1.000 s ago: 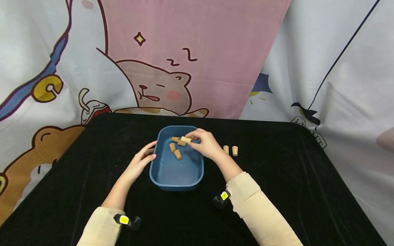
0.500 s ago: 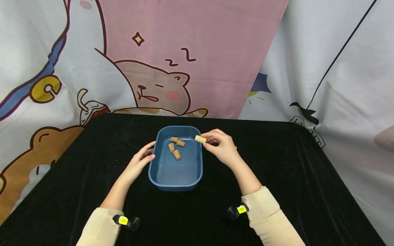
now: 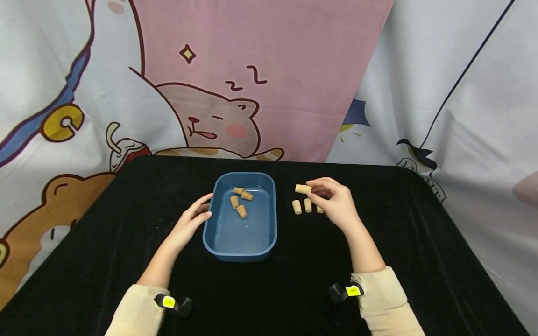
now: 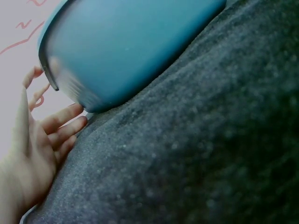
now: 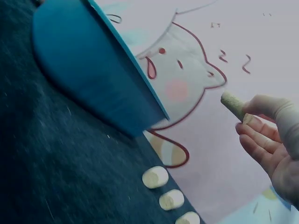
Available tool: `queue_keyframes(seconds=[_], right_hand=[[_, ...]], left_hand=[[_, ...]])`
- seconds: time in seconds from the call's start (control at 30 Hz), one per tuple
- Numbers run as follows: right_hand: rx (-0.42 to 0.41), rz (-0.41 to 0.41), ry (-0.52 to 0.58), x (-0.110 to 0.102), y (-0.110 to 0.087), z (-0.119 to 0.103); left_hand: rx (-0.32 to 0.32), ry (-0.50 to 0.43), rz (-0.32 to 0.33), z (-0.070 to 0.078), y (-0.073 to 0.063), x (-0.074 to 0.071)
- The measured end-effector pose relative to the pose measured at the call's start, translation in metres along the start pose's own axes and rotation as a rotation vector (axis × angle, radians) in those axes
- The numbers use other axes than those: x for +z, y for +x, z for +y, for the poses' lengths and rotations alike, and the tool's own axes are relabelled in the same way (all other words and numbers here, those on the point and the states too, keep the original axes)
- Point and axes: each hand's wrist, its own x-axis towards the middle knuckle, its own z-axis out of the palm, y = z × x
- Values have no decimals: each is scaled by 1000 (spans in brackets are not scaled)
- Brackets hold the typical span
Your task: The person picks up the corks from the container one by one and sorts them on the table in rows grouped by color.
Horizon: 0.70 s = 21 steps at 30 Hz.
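A blue rectangular basin (image 3: 239, 238) stands on the black cloth, with several cork stoppers (image 3: 241, 211) lying inside toward its far end. My left hand (image 3: 190, 223) rests its fingertips against the basin's left side, fingers spread and loosely bent, as the left wrist view also shows. To the right of the basin, my right hand (image 3: 336, 201) pinches a cork stopper (image 3: 303, 189) by one end between thumb and fingers, raised above the cloth. Just below it, three corks (image 3: 297, 206) stand in a row, the rightmost partly hidden by the hand.
Black cloth (image 3: 138, 224) covers the table. Behind it hangs a cartoon-printed curtain (image 3: 302, 84). A small black camera with a yellow tag is strapped at each sleeve cuff (image 3: 376, 284).
My right hand has carried the pinched cork out of the basin, over its right rim, to above the row of corks. My left hand has stayed at the basin's side.
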Motion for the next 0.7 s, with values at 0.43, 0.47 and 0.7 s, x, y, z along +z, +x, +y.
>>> queue_keyframes(seconds=[0.43, 0.47, 0.7], right_hand=[[106, 69, 6, -27, -4, 34], [113, 78, 11, -28, -5, 35], [128, 137, 28, -43, -10, 53]], left_hand=[[16, -7, 2, -1, -2, -2], [16, -6, 1, -1, -2, -2], [13, -5, -5, -1, 0, -1]])
